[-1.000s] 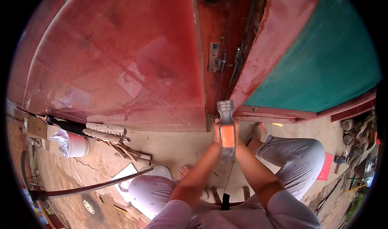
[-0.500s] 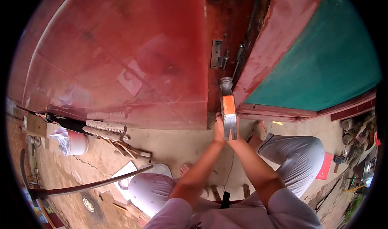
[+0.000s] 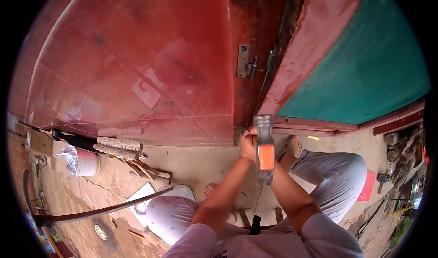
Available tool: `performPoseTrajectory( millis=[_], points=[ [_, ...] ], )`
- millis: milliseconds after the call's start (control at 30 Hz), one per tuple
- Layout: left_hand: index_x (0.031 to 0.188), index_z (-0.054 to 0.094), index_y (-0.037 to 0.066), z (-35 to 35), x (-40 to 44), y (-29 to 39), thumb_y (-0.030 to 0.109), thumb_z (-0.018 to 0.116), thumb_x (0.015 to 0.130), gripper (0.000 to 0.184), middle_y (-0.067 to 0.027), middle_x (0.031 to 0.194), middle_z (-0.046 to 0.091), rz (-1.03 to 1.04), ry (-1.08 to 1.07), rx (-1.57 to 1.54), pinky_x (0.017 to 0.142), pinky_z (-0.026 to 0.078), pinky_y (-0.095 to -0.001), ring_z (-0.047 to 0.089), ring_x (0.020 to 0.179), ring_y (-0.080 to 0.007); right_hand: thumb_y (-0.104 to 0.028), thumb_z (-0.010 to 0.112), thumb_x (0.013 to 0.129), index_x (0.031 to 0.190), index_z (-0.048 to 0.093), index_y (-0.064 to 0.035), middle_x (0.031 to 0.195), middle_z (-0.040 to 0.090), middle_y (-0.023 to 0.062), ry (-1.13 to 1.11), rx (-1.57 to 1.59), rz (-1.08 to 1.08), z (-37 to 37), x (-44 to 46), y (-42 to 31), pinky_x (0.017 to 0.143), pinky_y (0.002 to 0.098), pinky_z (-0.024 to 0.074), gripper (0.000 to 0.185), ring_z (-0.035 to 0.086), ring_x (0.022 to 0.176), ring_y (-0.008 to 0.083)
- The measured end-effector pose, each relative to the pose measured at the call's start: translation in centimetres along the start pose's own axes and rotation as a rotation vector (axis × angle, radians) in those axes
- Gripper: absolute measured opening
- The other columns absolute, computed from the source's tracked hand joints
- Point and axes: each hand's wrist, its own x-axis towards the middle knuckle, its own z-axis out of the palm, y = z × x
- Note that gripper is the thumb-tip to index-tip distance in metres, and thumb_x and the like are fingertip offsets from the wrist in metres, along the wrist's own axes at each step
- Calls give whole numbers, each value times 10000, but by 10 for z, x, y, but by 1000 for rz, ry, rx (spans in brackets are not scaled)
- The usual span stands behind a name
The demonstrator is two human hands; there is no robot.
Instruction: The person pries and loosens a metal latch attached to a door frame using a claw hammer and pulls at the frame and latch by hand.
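A claw hammer with an orange patch on its steel head rises towards the camera, in line with my right forearm. My right hand is mostly hidden behind that head and grips the hammer. My left hand is closed, close beside the hammer, low at the edge of the red door. What its fingers hold is too small or hidden to make out. Above both hands, a metal hinge is on the dark red wooden edge, with its pin to the right. The lower part of the door edge is partly covered by my hands.
A pink frame with a green panel stands at right. To the left are a white bucket, a folded wooden stool and a curved dark bar. A red card lies by my right knee; stacked wood is beyond.
The hammer head has moved down in the view, towards my body, and slightly right. My left hand stays at nearly the same spot and shows more clearly.
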Motion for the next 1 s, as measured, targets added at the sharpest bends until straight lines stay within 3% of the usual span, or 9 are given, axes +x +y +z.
performPoseTrajectory(
  millis=[33, 100, 200, 267, 433, 767, 867, 967, 1000],
  points=[
    [797, 585, -3, -4, 2, -5, 266, 347, 947, 389, -148, 734, 611, -74, -61, -239, 658, 474, -349, 599, 680, -249, -113, 620, 744, 720, 562, 4, 611, 525, 115, 37, 82, 4, 6, 3, 7, 552, 300, 446, 133, 559, 559, 201],
    [892, 584, -6, 2, -1, -31, 258, 431, 927, 307, -162, 767, 634, -224, 16, -150, 688, 480, -378, 625, 730, -273, -125, 600, 760, 778, 614, 15, 656, 589, 162, 41, -82, 188, 12, 16, 9, 582, 325, 472, 142, 613, 606, 240],
    [1027, 552, 4, 8, -1, -41, 228, 543, 879, 269, -191, 818, 652, -110, 235, 437, 709, 488, -412, 645, 776, -319, -121, 599, 762, 884, 665, 12, 739, 646, 213, -27, -359, 389, 20, 36, -4, 631, 350, 499, 192, 667, 686, 285],
    [1065, 527, 15, -1, -12, -58, 212, 596, 842, 305, -204, 861, 655, -166, 156, 463, 710, 491, -429, 647, 803, -345, -110, 609, 751, 872, 664, 9, 730, 648, 201, -25, -359, 400, 17, 23, -9, 628, 349, 499, 178, 665, 676, 278],
    [992, 546, 36, -4, -17, -45, 206, 639, 790, 280, -196, 914, 648, -181, 135, 500, 690, 494, -438, 639, 831, -365, -118, 675, 738, 823, 635, 17, 662, 616, 171, -120, -343, 215, 6, 8, 6, 579, 326, 481, 164, 625, 609, 212],
    [843, 594, 34, -14, -12, -109, 171, 606, 794, 146, -163, 803, 624, 162, 23, 457, 641, 491, -424, 631, 765, -347, -66, 668, 708, 673, 547, -7, 582, 546, 108, -29, -299, -75, 4, 10, -25, 541, 300, 448, 139, 581, 556, 204],
    [877, 592, 23, -20, -10, -142, 170, 600, 805, 164, -176, 813, 633, 162, 16, 615, 626, 491, -407, 636, 753, -343, -46, 672, 652, 615, 492, -38, 568, 509, 90, 39, 20, 129, 8, 1, -19, 524, 294, 416, 183, 557, 544, 189],
    [964, 569, 7, -16, -1, -112, 186, 613, 812, 239, -194, 822, 634, 83, 98, 528, 641, 497, -414, 636, 760, -364, -58, 667, 669, 645, 504, -16, 570, 508, 98, -7, -224, -101, 8, 14, -32, 535, 307, 424, 170, 553, 548, 175],
    [993, 562, 1, -14, -1, -98, 192, 618, 815, 267, -200, 825, 634, 53, 126, 497, 646, 498, -417, 635, 763, -371, -76, 668, 701, 723, 568, 7, 600, 550, 131, 60, -32, 328, 13, 6, -10, 564, 321, 452, 132, 584, 584, 183]
  ],
)
